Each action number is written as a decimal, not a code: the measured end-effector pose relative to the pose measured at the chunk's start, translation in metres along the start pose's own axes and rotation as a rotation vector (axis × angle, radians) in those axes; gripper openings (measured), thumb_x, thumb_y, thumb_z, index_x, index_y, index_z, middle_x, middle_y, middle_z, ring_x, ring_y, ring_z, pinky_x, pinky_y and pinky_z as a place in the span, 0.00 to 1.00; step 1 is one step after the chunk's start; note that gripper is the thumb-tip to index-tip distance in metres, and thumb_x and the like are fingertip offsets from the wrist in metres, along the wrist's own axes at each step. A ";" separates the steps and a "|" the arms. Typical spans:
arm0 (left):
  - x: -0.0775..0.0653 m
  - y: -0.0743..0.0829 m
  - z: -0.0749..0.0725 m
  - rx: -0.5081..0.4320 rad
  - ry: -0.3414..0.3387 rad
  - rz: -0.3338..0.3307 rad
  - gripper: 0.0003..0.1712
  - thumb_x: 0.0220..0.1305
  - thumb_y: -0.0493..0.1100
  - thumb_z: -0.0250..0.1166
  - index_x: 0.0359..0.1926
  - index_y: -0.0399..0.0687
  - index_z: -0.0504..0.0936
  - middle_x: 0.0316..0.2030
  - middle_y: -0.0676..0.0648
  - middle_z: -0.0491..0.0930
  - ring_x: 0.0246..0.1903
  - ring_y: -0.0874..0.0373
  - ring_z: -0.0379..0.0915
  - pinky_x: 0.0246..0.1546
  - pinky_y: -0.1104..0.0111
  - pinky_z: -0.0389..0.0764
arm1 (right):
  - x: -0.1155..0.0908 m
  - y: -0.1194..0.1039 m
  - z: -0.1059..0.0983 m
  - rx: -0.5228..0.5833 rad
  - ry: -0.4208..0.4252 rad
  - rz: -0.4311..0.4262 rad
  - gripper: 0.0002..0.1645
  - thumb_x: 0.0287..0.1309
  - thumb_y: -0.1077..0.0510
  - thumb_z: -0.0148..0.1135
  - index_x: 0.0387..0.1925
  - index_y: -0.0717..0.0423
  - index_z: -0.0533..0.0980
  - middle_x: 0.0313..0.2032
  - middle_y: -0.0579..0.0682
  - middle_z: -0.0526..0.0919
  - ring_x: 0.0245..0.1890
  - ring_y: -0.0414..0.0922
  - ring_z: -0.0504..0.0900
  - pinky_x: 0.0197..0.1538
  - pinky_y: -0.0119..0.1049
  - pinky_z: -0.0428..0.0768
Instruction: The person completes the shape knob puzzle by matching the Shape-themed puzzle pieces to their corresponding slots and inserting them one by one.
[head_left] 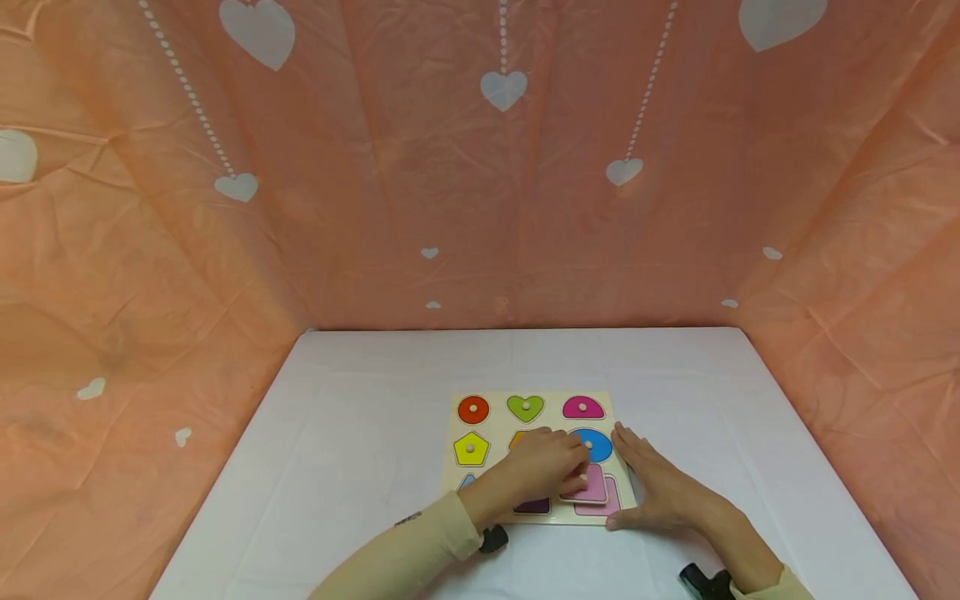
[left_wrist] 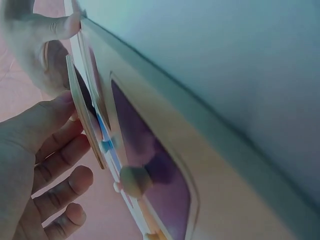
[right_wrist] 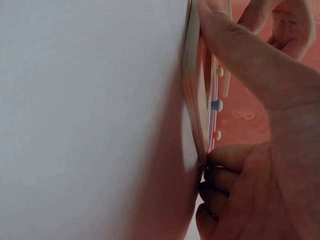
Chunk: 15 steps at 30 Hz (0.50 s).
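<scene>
A wooden shape puzzle board [head_left: 495, 423] lies on the white table. My left hand [head_left: 542, 462] pinches a pink square puzzle piece [head_left: 592, 487], held raised over the board's front right corner. In the left wrist view the piece [left_wrist: 84, 112] is seen edge-on, apart from the board. Beneath it, a pink square recess [head_left: 612, 498] is partly covered. My right hand [head_left: 670, 490] holds the board's right side, thumb at the front corner and fingers at the far part of that edge. The left hand hides some middle pieces.
Other knobbed pieces sit in the board: a red circle [head_left: 473, 409], a green heart [head_left: 525, 408], a magenta half circle [head_left: 582, 407], a yellow pentagon [head_left: 471, 449], a blue oval [head_left: 597, 447] and a purple piece [head_left: 532, 506]. Orange cloth walls [head_left: 480, 208] with hearts surround the table [head_left: 360, 417].
</scene>
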<state>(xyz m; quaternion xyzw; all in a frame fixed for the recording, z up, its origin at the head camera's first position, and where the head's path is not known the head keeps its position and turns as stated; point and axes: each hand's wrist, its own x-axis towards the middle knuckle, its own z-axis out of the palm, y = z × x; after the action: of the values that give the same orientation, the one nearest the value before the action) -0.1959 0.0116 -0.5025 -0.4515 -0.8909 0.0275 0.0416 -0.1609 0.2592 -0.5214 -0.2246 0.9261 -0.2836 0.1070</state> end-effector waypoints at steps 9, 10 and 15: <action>0.004 0.009 0.004 0.013 -0.018 0.014 0.15 0.74 0.64 0.67 0.40 0.63 0.83 0.33 0.62 0.75 0.37 0.67 0.75 0.46 0.74 0.76 | 0.001 0.000 0.000 -0.006 -0.008 0.013 0.83 0.41 0.27 0.85 0.82 0.68 0.53 0.83 0.69 0.52 0.80 0.75 0.51 0.75 0.71 0.58; 0.005 0.010 0.005 0.009 -0.024 0.013 0.15 0.74 0.64 0.67 0.40 0.63 0.83 0.34 0.62 0.75 0.38 0.67 0.75 0.46 0.74 0.77 | 0.001 0.000 -0.001 -0.009 -0.009 0.013 0.83 0.41 0.27 0.85 0.82 0.68 0.53 0.83 0.69 0.52 0.80 0.75 0.51 0.75 0.71 0.58; 0.006 0.014 0.005 -0.018 -0.052 0.006 0.14 0.74 0.65 0.67 0.41 0.63 0.82 0.34 0.62 0.75 0.38 0.67 0.73 0.47 0.75 0.76 | 0.000 0.001 -0.001 -0.018 0.001 -0.002 0.83 0.41 0.26 0.84 0.82 0.70 0.54 0.82 0.69 0.52 0.79 0.76 0.52 0.75 0.72 0.59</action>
<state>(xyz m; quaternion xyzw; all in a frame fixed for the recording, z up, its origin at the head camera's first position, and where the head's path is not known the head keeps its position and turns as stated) -0.1887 0.0251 -0.5082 -0.4535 -0.8906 0.0313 0.0143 -0.1618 0.2604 -0.5210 -0.2264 0.9284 -0.2757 0.1041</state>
